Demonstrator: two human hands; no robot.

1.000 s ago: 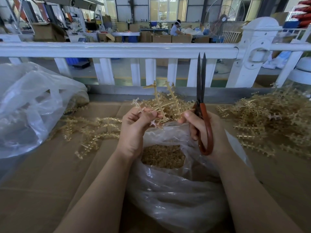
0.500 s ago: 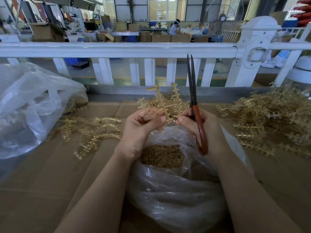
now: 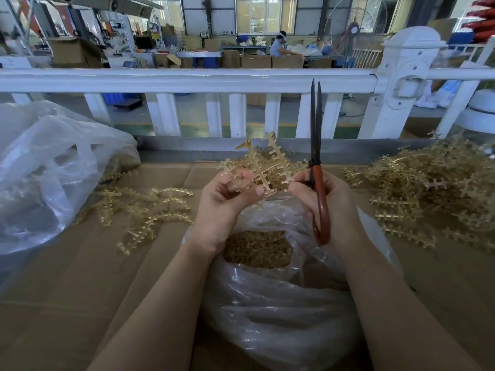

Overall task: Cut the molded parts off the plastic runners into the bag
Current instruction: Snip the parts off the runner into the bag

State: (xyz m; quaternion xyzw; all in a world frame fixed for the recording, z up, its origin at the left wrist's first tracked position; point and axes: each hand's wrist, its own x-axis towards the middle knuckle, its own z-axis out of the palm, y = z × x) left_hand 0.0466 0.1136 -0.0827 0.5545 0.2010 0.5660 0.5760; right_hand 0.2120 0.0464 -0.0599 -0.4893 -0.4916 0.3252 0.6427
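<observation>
A large clear plastic sheet (image 3: pixel 51 167) is bunched at the far left, with loose tan runners (image 3: pixel 150 207) lying on the cardboard surface (image 3: pixel 67 290) beside it. The left hand (image 3: pixel 225 207) pinches a tan runner (image 3: pixel 267 167) above the open bag (image 3: pixel 281 298), which holds cut parts (image 3: pixel 257 249). The right hand (image 3: pixel 329 207) touches that runner with a fingertip and grips red-handled scissors (image 3: pixel 317 167), blades together, pointing up. A heap of runners (image 3: pixel 434 191) lies to the right

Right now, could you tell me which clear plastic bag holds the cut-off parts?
The open bag directly below both hands, with amber parts showing in its mouth; the other bag lies crumpled at far left.
</observation>
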